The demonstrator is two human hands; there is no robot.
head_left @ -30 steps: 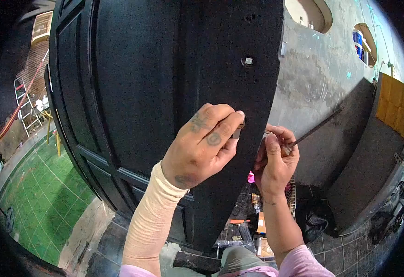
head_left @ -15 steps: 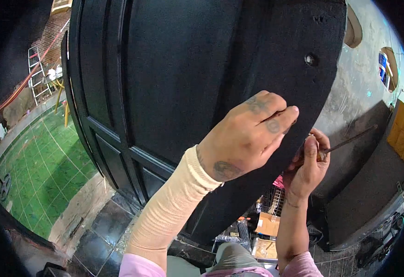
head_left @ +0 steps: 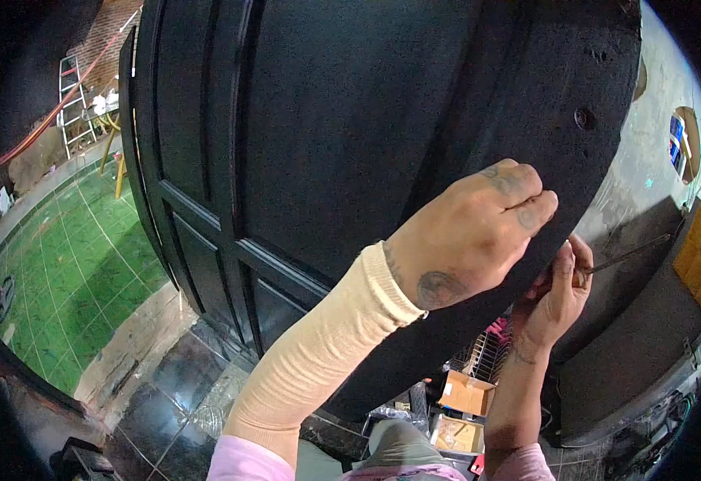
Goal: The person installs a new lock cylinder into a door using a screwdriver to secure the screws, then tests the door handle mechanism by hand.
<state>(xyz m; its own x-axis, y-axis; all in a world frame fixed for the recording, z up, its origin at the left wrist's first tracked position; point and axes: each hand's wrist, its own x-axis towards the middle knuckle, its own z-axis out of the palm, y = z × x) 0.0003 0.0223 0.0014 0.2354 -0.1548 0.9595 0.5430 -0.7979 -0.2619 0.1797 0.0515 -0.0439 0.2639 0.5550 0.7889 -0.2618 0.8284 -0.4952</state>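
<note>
A black panelled door (head_left: 342,104) fills the middle of the view, with a round hole (head_left: 584,119) near its right edge. My left hand (head_left: 478,228), coming out of a beige arm sleeve, is closed in front of the door face. Its fingers are curled together, and whatever they pinch is hidden. Beside the door's right edge, my right hand (head_left: 560,293) is wrapped round a screwdriver (head_left: 631,253). The shaft sticks out to the right and slightly up, away from the door, while the handle is mostly covered by the fingers.
Below my right arm lie an open cardboard box (head_left: 466,393) and a second box (head_left: 456,435). On the left are a green tiled floor (head_left: 70,280) and a ladder (head_left: 74,104). A grey wall (head_left: 647,172) with niches stands at the right.
The view has shifted, so the door and both hands appear farther right. Both hands keep much the same pose, and the screwdriver stays in my right hand.
</note>
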